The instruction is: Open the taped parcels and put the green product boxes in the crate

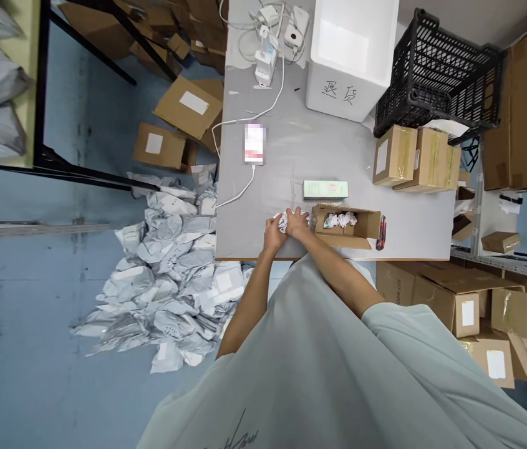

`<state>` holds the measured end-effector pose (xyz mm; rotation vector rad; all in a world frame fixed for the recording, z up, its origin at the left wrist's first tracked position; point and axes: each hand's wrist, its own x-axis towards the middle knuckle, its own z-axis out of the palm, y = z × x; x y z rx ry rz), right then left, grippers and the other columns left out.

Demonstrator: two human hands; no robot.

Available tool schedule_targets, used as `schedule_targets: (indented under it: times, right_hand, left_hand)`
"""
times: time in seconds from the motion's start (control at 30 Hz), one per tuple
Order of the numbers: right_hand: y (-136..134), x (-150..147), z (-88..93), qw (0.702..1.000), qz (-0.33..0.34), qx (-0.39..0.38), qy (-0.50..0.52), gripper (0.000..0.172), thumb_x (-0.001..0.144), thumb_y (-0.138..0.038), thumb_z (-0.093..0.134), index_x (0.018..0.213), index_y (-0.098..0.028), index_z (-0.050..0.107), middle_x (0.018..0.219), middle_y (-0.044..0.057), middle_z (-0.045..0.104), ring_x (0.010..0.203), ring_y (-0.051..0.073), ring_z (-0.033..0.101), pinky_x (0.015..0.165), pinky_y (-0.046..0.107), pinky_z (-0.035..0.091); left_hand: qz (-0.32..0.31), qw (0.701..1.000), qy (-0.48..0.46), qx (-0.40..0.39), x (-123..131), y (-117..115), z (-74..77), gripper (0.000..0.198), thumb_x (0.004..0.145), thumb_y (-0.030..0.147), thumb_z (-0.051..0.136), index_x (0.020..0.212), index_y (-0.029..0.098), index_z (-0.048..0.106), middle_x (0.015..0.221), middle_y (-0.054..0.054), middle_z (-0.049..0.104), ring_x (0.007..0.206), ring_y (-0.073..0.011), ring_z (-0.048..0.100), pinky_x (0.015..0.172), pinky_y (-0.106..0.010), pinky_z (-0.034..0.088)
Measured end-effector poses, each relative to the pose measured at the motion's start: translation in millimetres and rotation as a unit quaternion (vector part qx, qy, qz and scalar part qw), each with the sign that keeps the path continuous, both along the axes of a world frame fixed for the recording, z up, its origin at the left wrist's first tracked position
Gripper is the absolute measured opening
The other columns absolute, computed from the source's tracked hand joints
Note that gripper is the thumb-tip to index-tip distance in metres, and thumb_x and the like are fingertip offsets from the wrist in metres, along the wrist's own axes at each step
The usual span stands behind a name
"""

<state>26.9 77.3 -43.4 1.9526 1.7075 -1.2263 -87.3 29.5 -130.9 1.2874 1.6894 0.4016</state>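
Observation:
Near the front edge of the grey table, crumpled white paper is squeezed between both hands. My left hand grips it from the left, and my right hand presses on it from the right with fingers curled over. Just right of them lies an open cardboard box with another wad of crumpled paper inside. Behind the box rests a pale green carton, lying flat. A red and black box cutter is beside the box's right end.
A phone on a white cable lies at the left of the table. Chargers, a white foam bin, a black crate and taped boxes stand behind. Grey mailing bags are heaped on the floor.

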Motion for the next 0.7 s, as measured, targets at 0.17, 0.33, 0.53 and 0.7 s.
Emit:
schedule_targets:
  times: [0.17, 0.33, 0.53, 0.7]
  right_hand:
    - [-13, -11, 17.3, 1.0, -0.004, 0.01, 0.023, 0.05, 0.108, -0.024, 0.068, 0.156, -0.026, 0.058, 0.152, 0.016, 0.058, 0.138, 0.033, 0.065, 0.112, 0.044, 0.06]
    - [-43, 12, 75.2, 0.976, 0.057, 0.16, 0.135, 0.057, 0.109, -0.014, 0.058, 0.164, -0.027, 0.052, 0.153, 0.015, 0.057, 0.135, 0.032, 0.067, 0.118, 0.048, 0.058]
    - [-97, 123, 142.7, 0.928, -0.028, 0.313, 0.198, 0.057, 0.113, -0.03, 0.06, 0.169, -0.033, 0.051, 0.168, 0.013, 0.049, 0.15, 0.033, 0.06, 0.123, 0.05, 0.057]
    - [-116, 198, 106.7, 0.925, -0.101, 0.32, 0.18, 0.056, 0.109, -0.032, 0.063, 0.165, -0.032, 0.058, 0.164, 0.013, 0.057, 0.147, 0.033, 0.064, 0.121, 0.05, 0.059]
  left_hand:
    - [0.035, 0.999, 0.009, 0.02, -16, -5, 21.8, 0.074, 0.074, 0.005, 0.077, 0.147, 0.017, 0.07, 0.14, -0.016, 0.066, 0.134, -0.0341, 0.072, 0.122, -0.048, 0.058]
    - [0.022, 0.98, 0.011, 0.196, -35, -24, 96.2, 0.07, 0.083, 0.016, 0.081, 0.151, 0.025, 0.069, 0.142, -0.012, 0.066, 0.138, -0.0314, 0.07, 0.12, -0.046, 0.061]
    - [-0.126, 0.957, -0.044, 0.257, 37, -34, 200.5, 0.067, 0.099, 0.026, 0.075, 0.165, 0.032, 0.059, 0.163, -0.011, 0.053, 0.129, -0.0249, 0.074, 0.091, -0.031, 0.072]
    - [-0.216, 0.944, -0.046, 0.247, 115, -28, 182.6, 0.064, 0.098, 0.014, 0.068, 0.161, 0.03, 0.061, 0.163, -0.013, 0.054, 0.131, -0.0277, 0.074, 0.102, -0.038, 0.069]
